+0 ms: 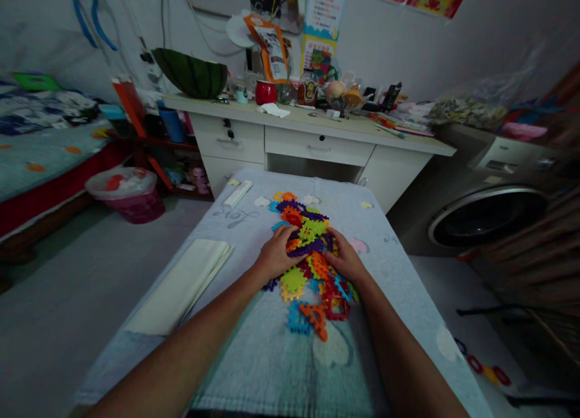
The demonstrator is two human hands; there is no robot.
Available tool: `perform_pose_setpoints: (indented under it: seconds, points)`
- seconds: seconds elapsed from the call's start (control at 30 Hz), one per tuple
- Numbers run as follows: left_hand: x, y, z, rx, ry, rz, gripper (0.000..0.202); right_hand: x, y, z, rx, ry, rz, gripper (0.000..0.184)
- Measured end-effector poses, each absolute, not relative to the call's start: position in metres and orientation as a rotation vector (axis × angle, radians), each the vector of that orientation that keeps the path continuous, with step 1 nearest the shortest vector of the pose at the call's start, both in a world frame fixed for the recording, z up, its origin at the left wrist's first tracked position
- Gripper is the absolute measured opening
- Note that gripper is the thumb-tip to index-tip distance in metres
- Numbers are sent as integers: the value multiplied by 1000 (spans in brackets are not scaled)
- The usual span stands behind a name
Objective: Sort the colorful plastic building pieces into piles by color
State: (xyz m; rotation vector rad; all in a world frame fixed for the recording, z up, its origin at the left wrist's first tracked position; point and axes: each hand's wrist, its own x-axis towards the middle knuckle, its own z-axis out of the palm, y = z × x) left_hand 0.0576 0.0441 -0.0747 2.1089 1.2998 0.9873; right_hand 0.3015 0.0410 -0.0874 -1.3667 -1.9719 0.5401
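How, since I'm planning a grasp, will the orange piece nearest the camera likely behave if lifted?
The orange piece looks stiff, its knobbly outline holding shape; probably light, being small; lifting may nudge the blue piece it appears to overlap.

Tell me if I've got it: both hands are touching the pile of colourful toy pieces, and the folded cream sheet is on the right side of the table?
Not quite: the folded cream sheet is on the left side of the table, as the head view shows. The left hand and right hand are both touching the pile of colourful toy pieces.
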Motion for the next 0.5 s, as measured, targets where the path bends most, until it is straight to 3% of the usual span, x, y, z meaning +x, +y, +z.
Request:
perform_pose_setpoints:
  seconds: [0.23, 0.5]
  points:
    - [68, 53, -78, 1921, 1250, 1148, 53, 282, 49, -76, -1275, -1857, 698, 61]
    - [62, 69, -55, 1485, 1278, 1240, 43, 255, 69, -44, -1173, -1670, 949, 41]
